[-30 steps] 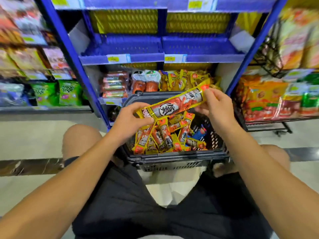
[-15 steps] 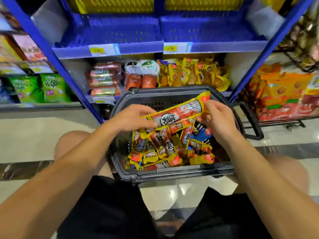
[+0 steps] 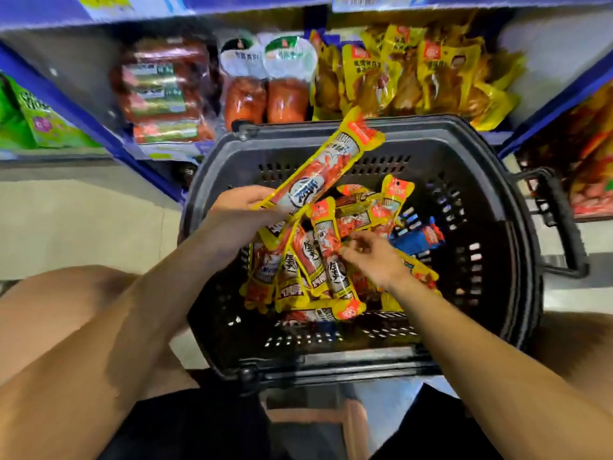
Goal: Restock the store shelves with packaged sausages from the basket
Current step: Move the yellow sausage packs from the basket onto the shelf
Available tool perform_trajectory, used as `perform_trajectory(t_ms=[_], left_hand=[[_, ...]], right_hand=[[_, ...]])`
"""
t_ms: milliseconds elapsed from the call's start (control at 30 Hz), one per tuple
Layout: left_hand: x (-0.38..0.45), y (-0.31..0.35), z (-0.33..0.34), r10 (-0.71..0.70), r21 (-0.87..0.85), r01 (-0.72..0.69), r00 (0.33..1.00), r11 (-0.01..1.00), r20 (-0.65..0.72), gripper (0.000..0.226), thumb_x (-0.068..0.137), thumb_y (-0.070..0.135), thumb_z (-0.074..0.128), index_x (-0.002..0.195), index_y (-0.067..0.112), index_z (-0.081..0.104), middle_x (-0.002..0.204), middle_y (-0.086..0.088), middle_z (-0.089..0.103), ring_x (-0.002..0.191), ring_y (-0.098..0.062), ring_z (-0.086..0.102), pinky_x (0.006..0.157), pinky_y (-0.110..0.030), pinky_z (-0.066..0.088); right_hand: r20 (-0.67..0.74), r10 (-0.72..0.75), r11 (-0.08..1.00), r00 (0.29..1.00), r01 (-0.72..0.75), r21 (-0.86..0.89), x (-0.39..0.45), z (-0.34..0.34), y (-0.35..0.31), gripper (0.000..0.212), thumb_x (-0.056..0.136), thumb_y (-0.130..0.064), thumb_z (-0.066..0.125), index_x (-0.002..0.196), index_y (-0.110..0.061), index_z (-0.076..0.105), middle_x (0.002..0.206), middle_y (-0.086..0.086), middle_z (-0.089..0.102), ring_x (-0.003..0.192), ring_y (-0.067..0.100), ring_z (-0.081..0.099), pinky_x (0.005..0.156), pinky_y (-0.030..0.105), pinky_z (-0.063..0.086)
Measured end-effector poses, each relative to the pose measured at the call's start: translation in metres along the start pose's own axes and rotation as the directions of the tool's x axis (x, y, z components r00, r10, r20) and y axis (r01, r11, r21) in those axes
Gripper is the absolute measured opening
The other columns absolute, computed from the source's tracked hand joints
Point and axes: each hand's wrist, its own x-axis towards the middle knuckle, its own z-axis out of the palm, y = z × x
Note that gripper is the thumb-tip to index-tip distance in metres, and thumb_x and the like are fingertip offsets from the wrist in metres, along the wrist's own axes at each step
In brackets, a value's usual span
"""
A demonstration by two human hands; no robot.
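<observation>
Head view: a black basket (image 3: 464,154) sits on the floor between the person's knees, right in front of a blue shelf (image 3: 59,94). The left hand (image 3: 238,210) holds one long yellow sausage pack (image 3: 323,167) by its lower end, fingers curled round it; the pack slants up and to the right above the basket's far rim. The right hand (image 3: 374,257) reaches down into the pile of packs (image 3: 298,273) in the basket, its fingers (image 3: 351,252) loosely bent and touching a pack; blur hides whether they pinch it. The pile fills the middle of the basket, yellow and red packs lying crosswise over one another, with a blue pack (image 3: 418,237) just to their right. On the bottom shelf behind the basket stand red sausage bundles (image 3: 162,91), two orange sausages (image 3: 265,94) with white tops, and yellow bags (image 3: 414,74). Green bags (image 3: 36,117) lie on the neighbouring shelf at left.
</observation>
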Motion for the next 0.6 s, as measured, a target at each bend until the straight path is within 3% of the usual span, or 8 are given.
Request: perform_trajectory(t_ms=[100, 200, 333, 433, 500, 600], left_hand=[[0.002, -0.01, -0.002, -0.021, -0.012, 0.021, 1.0, 1.0, 0.01, 0.011, 0.083, 0.01, 0.073, 0.09, 0.018, 0.075, 0.087, -0.004, 0.075, 0.08, -0.02, 0.068, 0.076, -0.039, 0.053], [0.004, -0.016, -0.002, -0.063, -0.02, 0.064, 0.997, 0.998, 0.04, 0.018, 0.085, 0.011, 0.071, 0.102, 0.017, 0.074, 0.096, -0.006, 0.075, 0.084, -0.018, 0.069, 0.078, -0.036, 0.054], [0.006, -0.019, 0.002, -0.073, -0.054, 0.076, 0.996, 0.996, 0.059, 0.024, 0.086, 0.013, 0.071, 0.109, 0.016, 0.073, 0.103, -0.009, 0.075, 0.089, -0.022, 0.072, 0.079, -0.037, 0.056], [0.003, -0.014, 0.006, -0.034, -0.077, 0.037, 0.998, 0.996, 0.045, 0.017, 0.08, 0.021, 0.076, 0.097, 0.022, 0.075, 0.094, -0.003, 0.075, 0.083, -0.018, 0.072, 0.074, -0.037, 0.057], [-0.001, -0.011, 0.009, 0.001, -0.055, 0.002, 0.999, 0.998, 0.052, 0.022, 0.074, 0.028, 0.075, 0.096, 0.024, 0.075, 0.093, -0.003, 0.075, 0.084, -0.025, 0.072, 0.073, -0.042, 0.057], [-0.012, -0.007, 0.014, 0.021, -0.062, -0.018, 0.999, 0.998, 0.05, 0.029, 0.073, 0.03, 0.073, 0.101, 0.024, 0.074, 0.096, -0.007, 0.076, 0.09, -0.029, 0.072, 0.08, -0.05, 0.056]], right_hand=[[0.048, 0.046, 0.986, 0.998, -0.038, -0.162, 0.01, 0.012, 0.005, 0.054, 0.086, -0.037, 0.072, 0.131, -0.014, 0.054, 0.111, -0.004, 0.061, 0.102, 0.015, 0.057, 0.087, 0.026, 0.042], [0.107, 0.079, 0.906, 0.991, -0.026, -0.423, 0.016, 0.021, 0.005, 0.052, 0.082, -0.042, 0.074, 0.123, -0.014, 0.059, 0.119, 0.006, 0.067, 0.107, 0.027, 0.062, 0.091, 0.036, 0.05], [0.115, 0.099, 0.818, 0.988, -0.015, -0.575, 0.014, 0.031, 0.002, 0.053, 0.078, -0.04, 0.078, 0.116, -0.01, 0.057, 0.116, 0.012, 0.066, 0.108, 0.032, 0.061, 0.093, 0.041, 0.051], [0.085, 0.1, 0.898, 0.991, -0.053, -0.438, 0.009, 0.025, -0.001, 0.04, 0.079, -0.03, 0.077, 0.111, -0.012, 0.061, 0.106, 0.007, 0.069, 0.098, 0.029, 0.064, 0.082, 0.034, 0.052], [0.039, 0.089, 0.957, 0.995, -0.075, -0.28, 0.001, 0.013, -0.006, 0.033, 0.079, -0.021, 0.074, 0.108, -0.016, 0.061, 0.099, 0.002, 0.069, 0.092, 0.025, 0.064, 0.073, 0.028, 0.046], [-0.044, 0.016, 0.995, 0.999, -0.02, -0.101, -0.016, -0.003, -0.014, 0.042, 0.079, -0.012, 0.072, 0.118, -0.02, 0.058, 0.096, -0.006, 0.066, 0.086, 0.015, 0.063, 0.067, 0.018, 0.044]])
